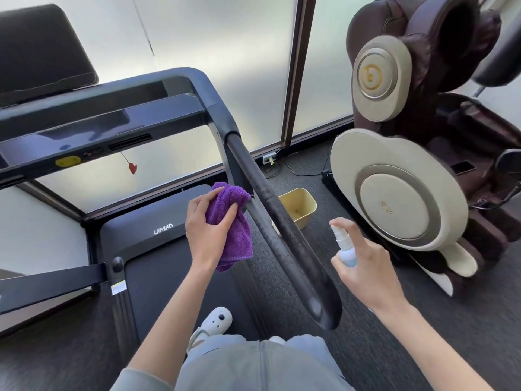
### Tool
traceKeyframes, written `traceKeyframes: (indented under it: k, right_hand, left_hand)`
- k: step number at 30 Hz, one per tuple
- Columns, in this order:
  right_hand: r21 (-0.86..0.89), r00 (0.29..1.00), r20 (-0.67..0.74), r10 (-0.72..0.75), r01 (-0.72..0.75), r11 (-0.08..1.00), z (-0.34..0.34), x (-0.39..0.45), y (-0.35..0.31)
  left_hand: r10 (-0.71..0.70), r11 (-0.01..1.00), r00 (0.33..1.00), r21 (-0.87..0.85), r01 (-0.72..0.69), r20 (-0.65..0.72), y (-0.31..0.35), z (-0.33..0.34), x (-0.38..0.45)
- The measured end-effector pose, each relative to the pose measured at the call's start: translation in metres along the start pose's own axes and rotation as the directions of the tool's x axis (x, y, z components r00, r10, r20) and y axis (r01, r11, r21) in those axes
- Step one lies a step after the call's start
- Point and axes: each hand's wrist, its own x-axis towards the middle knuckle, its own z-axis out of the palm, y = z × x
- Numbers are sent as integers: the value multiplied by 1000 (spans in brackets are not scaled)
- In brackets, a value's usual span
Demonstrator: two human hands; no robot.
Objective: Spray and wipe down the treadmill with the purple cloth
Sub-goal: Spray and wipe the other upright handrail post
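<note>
- Nearest the camera, a grey top and pale trousers fill the bottom edge at 6 o'clock, with a white shoe (214, 323) planted on the treadmill belt (166, 280) just above them.
- The right hand (369, 266), at about 4 o'clock, is curled round a small spray bottle (344, 245); the forefinger arches over the white nozzle. The bottle stands nearly upright, tilted a little, nozzle turned toward 10 o'clock at the handrail.
- The right handrail (284, 235) of the treadmill is a dark padded bar whose long axis runs from its rounded end at 5 o'clock, near the body, up toward 12 o'clock where it joins the frame. It passes between the two hands.
- The left hand (207, 224), just left of centre, grips a bunched purple cloth (235, 221), fingers wrapped over its top. The cloth touches the inner side of the handrail, and its loose end hangs toward 6 o'clock.
- Farther off, the treadmill console (84, 131) stretches across 10 o'clock, with a red safety clip (132, 167) dangling beneath.
- A yellow bin (298, 206) sits on the carpet just beyond the rail.
- A massage chair (408, 165) occupies 2 o'clock, before frosted windows.
</note>
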Motion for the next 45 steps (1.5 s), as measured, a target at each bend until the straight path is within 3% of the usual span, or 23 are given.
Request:
traceKeyframes:
  k: [5, 15, 18, 24, 29, 32, 39, 45]
  right_hand:
    - [-65, 1000, -1, -8, 8, 998, -3, 1, -3]
    - [92, 999, 16, 49, -50, 994, 12, 15, -13]
    - [107, 998, 13, 65, -66, 992, 18, 23, -15]
    - [99, 995, -16, 97, -95, 991, 26, 46, -20]
    - [121, 995, -17, 96, -93, 988, 33, 64, -26]
    - [124, 996, -7, 93, -92, 988, 35, 76, -26]
    - [122, 994, -16, 111, -108, 987, 33, 90, -26]
    - [167, 992, -43, 119, -111, 980, 35, 86, -26]
  left_hand:
    - [-6, 1000, 1000, -9, 6, -22, 1, 2, -6]
    - [-81, 989, 978, -135, 56, -194, 10, 42, 23]
    - [-29, 996, 987, -90, 14, -160, 15, 63, 53]
    - [-66, 996, 995, 61, 62, 69, 1, 113, 54]
    - [-234, 972, 972, -9, 235, 30, -16, 125, 45]
    - [-300, 953, 954, 36, 300, -2, -13, 129, 68]
    - [-324, 930, 946, 185, 317, 5, -13, 123, 156]
    - [-336, 930, 942, 166, 327, 28, -7, 122, 140]
